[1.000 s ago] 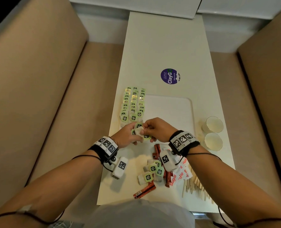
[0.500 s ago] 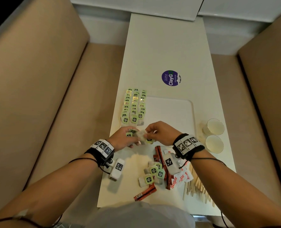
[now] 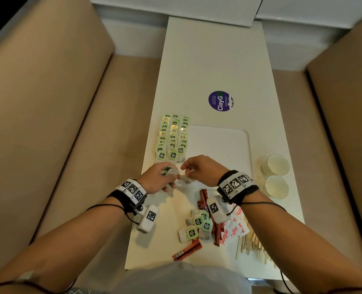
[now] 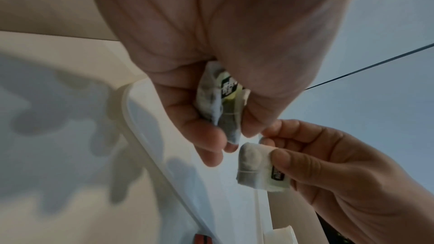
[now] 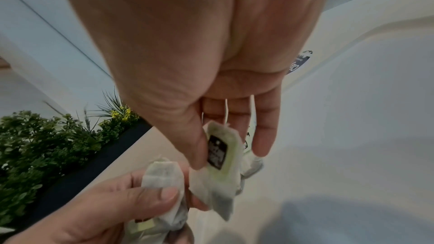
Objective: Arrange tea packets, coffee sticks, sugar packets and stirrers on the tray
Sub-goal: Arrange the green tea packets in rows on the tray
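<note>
My left hand grips a small bundle of tea packets over the near left corner of the white tray. Just to its right, my right hand pinches a single tea packet with a green and black tag, its string running up across the fingers. Three rows of green-tagged tea packets lie along the tray's left side. Loose tea packets, red coffee sticks, sugar packets and wooden stirrers lie near the table's front edge.
Two paper cups stand at the table's right edge, beside the tray. A purple round sticker sits farther back on the white table. Tan bench seats flank the table on both sides. A planter with greenery shows in the right wrist view.
Both hands have drawn slightly apart: the right hand now holds one tea packet separate from the bundle that stays in the left hand.
</note>
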Tool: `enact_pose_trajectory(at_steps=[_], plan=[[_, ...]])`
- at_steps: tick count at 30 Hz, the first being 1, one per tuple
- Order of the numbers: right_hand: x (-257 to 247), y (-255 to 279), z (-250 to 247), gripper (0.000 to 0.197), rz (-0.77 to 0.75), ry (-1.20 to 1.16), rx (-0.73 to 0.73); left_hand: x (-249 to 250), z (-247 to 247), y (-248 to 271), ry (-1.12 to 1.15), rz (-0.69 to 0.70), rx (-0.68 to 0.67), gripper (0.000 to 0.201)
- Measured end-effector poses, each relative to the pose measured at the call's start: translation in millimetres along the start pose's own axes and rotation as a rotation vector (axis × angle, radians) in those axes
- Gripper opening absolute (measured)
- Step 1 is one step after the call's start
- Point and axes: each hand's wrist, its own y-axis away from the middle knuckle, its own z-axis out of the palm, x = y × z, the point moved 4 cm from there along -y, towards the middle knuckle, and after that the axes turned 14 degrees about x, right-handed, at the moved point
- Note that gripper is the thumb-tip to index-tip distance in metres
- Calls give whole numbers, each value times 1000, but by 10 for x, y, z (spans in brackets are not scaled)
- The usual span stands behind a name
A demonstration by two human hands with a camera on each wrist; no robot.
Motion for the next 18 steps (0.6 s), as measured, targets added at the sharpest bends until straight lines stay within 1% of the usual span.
enact_pose_trajectory(at_steps=[3, 5, 7, 9, 15, 17, 18], plan=[[-8, -29, 30, 21, -28, 31, 8, -13, -7, -13, 3, -16, 12, 17], [-34, -55, 55, 20, -50, 31, 16, -22, 9, -19, -30, -3, 5, 21], [-52, -88, 65, 24, -56, 41, 37, -31, 25, -27, -56, 12, -10, 24], [-56, -119, 69, 27, -60, 14, 61, -29, 19, -32, -65, 22, 5, 19], [-10, -177, 60, 23, -37, -120, 145, 9, -22, -97, -92, 66, 90, 4], [20, -190, 60, 26, -28, -139, 156, 25, -29, -115, -105, 66, 94, 3], [42, -200, 58, 32, -24, -127, 161, 31, -30, -122, -100, 60, 97, 5]])
